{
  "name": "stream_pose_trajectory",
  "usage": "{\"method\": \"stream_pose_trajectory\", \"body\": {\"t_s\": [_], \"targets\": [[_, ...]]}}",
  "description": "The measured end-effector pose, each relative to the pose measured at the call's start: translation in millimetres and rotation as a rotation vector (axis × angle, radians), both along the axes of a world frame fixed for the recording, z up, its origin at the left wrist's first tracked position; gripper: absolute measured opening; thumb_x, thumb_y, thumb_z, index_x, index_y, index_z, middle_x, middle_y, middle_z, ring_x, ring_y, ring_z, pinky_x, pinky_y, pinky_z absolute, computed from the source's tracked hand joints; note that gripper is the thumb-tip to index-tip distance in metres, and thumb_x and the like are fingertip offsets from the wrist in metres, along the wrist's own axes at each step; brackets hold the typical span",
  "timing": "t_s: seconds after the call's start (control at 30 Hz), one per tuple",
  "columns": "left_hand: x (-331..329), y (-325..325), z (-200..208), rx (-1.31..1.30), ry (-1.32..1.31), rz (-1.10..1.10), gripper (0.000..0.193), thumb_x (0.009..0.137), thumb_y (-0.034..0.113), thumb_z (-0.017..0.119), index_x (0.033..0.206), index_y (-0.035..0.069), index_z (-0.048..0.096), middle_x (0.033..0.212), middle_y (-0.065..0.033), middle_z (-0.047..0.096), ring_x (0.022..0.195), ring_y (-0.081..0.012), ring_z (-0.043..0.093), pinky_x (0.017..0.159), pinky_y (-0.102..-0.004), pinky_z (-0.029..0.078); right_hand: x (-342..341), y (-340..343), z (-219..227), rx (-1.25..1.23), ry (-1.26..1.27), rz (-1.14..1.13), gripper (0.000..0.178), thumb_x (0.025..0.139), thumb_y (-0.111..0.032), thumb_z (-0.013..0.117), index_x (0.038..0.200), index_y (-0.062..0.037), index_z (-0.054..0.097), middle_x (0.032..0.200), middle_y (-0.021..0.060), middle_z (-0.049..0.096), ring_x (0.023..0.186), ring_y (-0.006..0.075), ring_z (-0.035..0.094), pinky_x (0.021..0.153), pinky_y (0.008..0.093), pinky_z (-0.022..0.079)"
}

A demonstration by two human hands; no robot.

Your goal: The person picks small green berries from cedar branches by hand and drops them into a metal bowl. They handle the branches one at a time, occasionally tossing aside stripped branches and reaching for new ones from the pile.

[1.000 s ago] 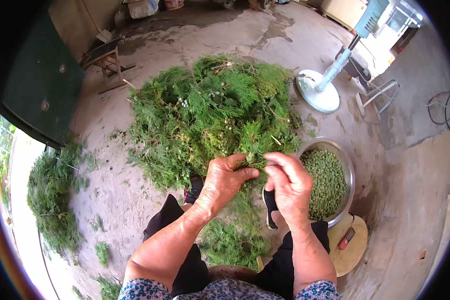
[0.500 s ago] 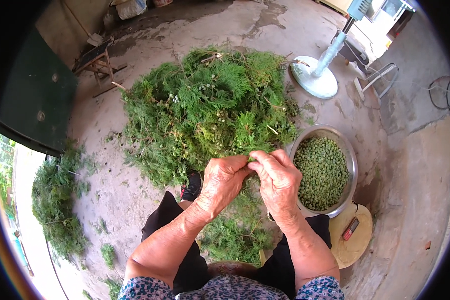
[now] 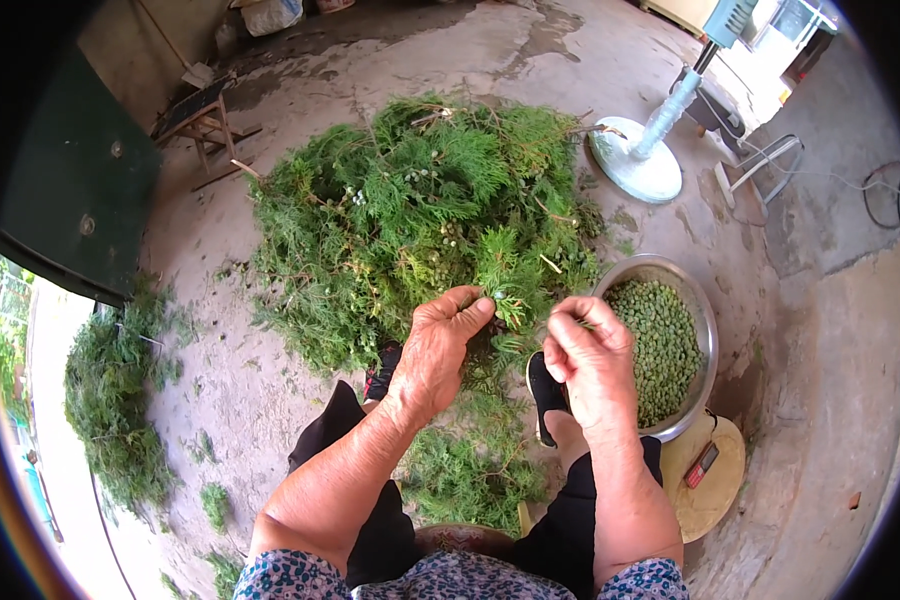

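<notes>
My left hand point(image 3: 442, 335) is closed, thumb against the fingers, on a small green evergreen sprig point(image 3: 508, 305) with a pale round cone on it. My right hand point(image 3: 592, 352) is apart from the left, its fingers curled inward beside the bowl's near left rim; whatever lies inside them is hidden. The wide metal bowl point(image 3: 711, 345) on my right holds many small green cones point(image 3: 655, 350). Ahead of both hands a large heap of cut evergreen branches point(image 3: 400, 210) covers the floor, with pale cones showing among the leaves.
Loose evergreen bits point(image 3: 470, 470) lie between my legs, and another pile point(image 3: 115, 410) sits at the left. A red and black phone point(image 3: 702, 465) rests on a round stool point(image 3: 727, 500). Beyond the bowl stands a fan's round base point(image 3: 635, 165). A small wooden stool point(image 3: 195, 125) is far left.
My hands have come apart. The right has moved right toward the bowl, curled up, while the left keeps the sprig, which now shows more plainly.
</notes>
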State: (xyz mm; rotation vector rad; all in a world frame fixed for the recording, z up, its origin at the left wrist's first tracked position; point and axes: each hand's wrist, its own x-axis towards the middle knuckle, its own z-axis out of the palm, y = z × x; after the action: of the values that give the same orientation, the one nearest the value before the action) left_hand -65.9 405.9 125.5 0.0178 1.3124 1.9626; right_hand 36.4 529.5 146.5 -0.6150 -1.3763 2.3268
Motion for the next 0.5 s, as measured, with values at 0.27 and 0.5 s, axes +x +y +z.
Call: {"method": "stream_pose_trajectory", "body": {"t_s": [0.27, 0.5], "targets": [[10, 5, -4, 0.016, 0.191, 0.056, 0.012, 0.083, 0.011, 0.061, 0.088, 0.000, 0.062, 0.075, 0.0023, 0.059, 0.068, -0.0046, 0.048, 0.061, -0.0205, 0.041, -11, -16, -11, 0.327, -0.102, -0.003, 0.026, 0.073, 0.000, 0.068, 0.097, 0.0010, 0.056, 0.082, 0.0041, 0.059, 0.065, 0.0062, 0.054, 0.054, 0.0182, 0.046], [14, 7, -5, -0.024, 0.338, 0.053, 0.013, 0.083, 0.011, 0.060, 0.089, 0.000, 0.062, 0.072, 0.0028, 0.057, 0.066, -0.0041, 0.044, 0.057, -0.0213, 0.039, -13, -15, -27, 0.526, -0.099, -0.032, 0.027, 0.071, -0.002, 0.071, 0.093, 0.0015, 0.056, 0.083, 0.0025, 0.058, 0.068, 0.0060, 0.052, 0.055, 0.0191, 0.045]]}}
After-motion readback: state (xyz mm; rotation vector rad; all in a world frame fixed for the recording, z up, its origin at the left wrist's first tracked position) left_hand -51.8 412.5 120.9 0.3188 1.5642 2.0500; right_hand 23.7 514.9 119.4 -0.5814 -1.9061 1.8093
